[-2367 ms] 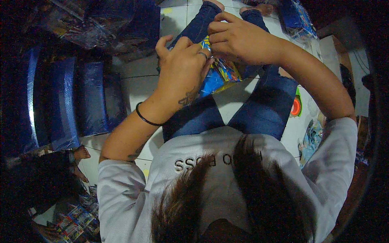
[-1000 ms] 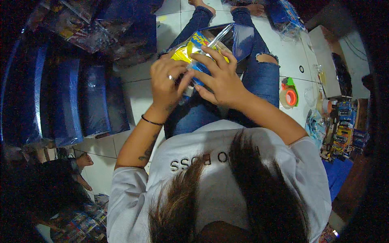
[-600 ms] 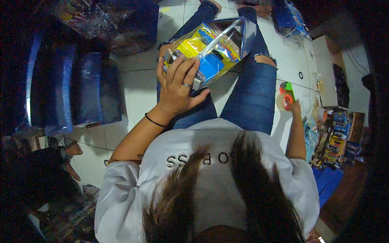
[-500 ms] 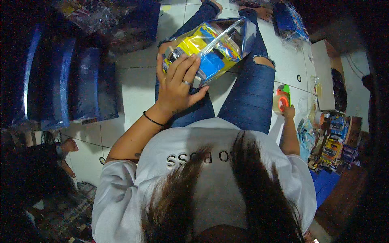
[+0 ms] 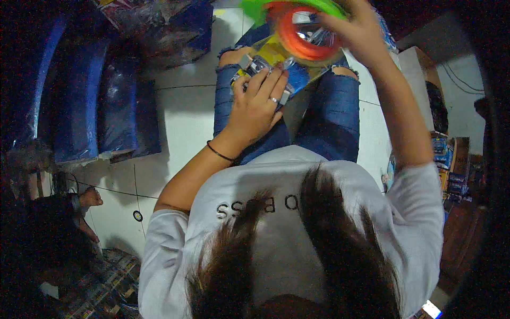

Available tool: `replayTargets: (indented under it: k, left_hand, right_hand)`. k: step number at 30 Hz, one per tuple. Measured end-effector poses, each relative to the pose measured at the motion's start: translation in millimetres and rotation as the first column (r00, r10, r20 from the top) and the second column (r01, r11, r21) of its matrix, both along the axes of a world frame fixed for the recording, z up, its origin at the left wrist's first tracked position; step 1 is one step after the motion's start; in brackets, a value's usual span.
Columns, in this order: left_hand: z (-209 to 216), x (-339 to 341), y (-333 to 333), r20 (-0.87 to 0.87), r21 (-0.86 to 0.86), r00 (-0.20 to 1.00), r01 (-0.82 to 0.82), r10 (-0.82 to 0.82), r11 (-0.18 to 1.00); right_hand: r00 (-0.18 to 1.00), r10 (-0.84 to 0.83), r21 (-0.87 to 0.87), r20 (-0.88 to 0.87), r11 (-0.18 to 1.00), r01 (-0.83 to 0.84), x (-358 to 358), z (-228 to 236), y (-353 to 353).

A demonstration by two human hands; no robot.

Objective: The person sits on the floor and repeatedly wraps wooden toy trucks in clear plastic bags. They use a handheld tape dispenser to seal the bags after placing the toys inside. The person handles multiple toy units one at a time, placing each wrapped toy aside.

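A clear-plastic-wrapped package with yellow and blue printing rests across my legs. My left hand, with a ring and a dark wristband, grips its near side, fingers curled over the plastic. Above its far end, my right hand holds a green tape dispenser with a big orange hub. The dispenser and right hand are blurred by motion and hide the far part of the package. Whether the tape touches the plastic I cannot tell.
Large blue plastic-wrapped boxes stand at the left, with a dark plastic-covered bundle farther off. Another person's hand or foot shows at the left. Small colourful packages are stacked at the right below a pale carton.
My right hand has lifted the tape dispenser from the floor on my right and swung it over the package. My left hand stays on the package, which sits slightly differently.
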State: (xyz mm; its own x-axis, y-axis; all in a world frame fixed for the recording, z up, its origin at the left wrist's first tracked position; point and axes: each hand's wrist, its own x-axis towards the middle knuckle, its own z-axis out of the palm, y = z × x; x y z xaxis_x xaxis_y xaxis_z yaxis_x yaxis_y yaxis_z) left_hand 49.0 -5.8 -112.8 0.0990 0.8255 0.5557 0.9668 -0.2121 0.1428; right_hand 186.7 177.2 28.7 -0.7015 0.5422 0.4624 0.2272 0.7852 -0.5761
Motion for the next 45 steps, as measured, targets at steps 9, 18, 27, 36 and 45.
replayTargets:
  k: [9,18,27,36,45]
  left_hand:
    - [-14,3,-2,0.079,0.01,0.997,0.014,-0.014,1.0]
    - [-21,7,-4,0.052,0.092,0.996,0.068,-0.073,0.993]
    - [-11,-14,6,0.163,0.114,0.986,0.029,-0.047,0.993]
    - [5,-17,30,0.164,0.31,0.986,-0.026,-0.026,0.951]
    - [-41,9,-3,0.121,0.224,0.992,0.008,-0.035,0.975]
  right_hand:
    - [0.258,0.028,0.056,0.966,0.948,-0.313,-168,34,7]
    - [0.02,0.294,-0.294,0.956,0.956,-0.008,-207,37,34]
    - [0.823,-0.066,0.32,0.565,0.936,-0.144,-8,42,-68]
    - [0.953,-0.301,-0.116,0.023,0.946,0.301,121,23,-99]
    - [0.884,0.043,-0.113,0.465,0.994,0.011,-70,43,-11]
